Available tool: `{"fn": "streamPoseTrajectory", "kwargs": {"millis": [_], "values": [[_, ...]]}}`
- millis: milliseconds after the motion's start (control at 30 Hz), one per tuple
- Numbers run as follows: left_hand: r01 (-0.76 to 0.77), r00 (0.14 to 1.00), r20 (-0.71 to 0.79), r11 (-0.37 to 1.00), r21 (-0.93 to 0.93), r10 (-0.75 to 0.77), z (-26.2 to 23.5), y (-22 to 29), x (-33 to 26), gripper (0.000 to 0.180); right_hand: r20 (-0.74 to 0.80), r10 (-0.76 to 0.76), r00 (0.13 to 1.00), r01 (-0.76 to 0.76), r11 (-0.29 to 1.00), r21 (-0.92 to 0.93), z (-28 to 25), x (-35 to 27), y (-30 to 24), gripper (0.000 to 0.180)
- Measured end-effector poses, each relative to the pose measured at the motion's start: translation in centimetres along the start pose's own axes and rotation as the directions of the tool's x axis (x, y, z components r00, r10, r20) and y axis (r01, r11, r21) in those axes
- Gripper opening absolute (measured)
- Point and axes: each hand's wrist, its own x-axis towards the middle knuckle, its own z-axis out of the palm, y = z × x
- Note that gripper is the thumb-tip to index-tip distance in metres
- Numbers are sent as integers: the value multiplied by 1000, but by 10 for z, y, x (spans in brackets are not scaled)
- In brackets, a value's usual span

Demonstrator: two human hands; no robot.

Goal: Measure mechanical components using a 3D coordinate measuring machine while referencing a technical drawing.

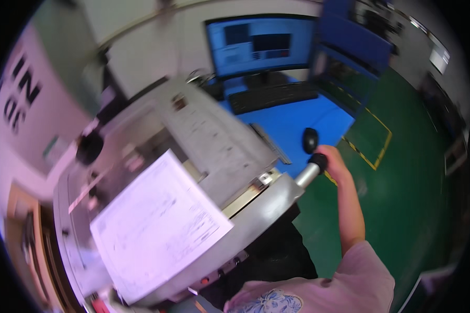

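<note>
My right hand [333, 160] is closed around the black end knob [318, 160] of a short metal handle [307, 176]. This handle sticks out from the right side of a large grey machine [269, 206]. A black computer mouse [310, 140] lies just beyond my fingers. In front of me a white sheet of paper [156, 229] with a printed drawing and a table lies slanted over the machine's top. Behind the sheet is a flat grey metal plate [219, 143] with small holes. My left hand does not show.
A monitor [261, 44] and a black keyboard [274, 97] stand on a blue mat [282, 125] at the back. A blue rack [352, 47] rises behind. Green floor [402, 172] with yellow-black tape runs along the right. A red button [204, 280] sits on the machine's front.
</note>
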Motion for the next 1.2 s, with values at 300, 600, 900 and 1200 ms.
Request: {"fn": "streamPoseTrajectory", "kwargs": {"millis": [300, 600, 900, 1200], "values": [[83, 976, -198, 996, -29, -87, -26, -8, -23, 32, 82, 61, 995, -62, 998, 10, -29, 1, 50, 18], [863, 228, 722, 479, 161, -653, -30, 42, -80, 25, -47, 74, 996, -56, 949, 310, -13, -1, 17, 24], [969, -7, 812, 197, 150, -583, -6, 37, -90, 20, -12, 0, 1000, 3, 982, 188, -20, -19, 45, 25], [990, -15, 787, 103, 100, -617, -11, 26, -78, 23, 131, -91, 987, 110, 983, -145, -21, 2, 51, 22]]}}
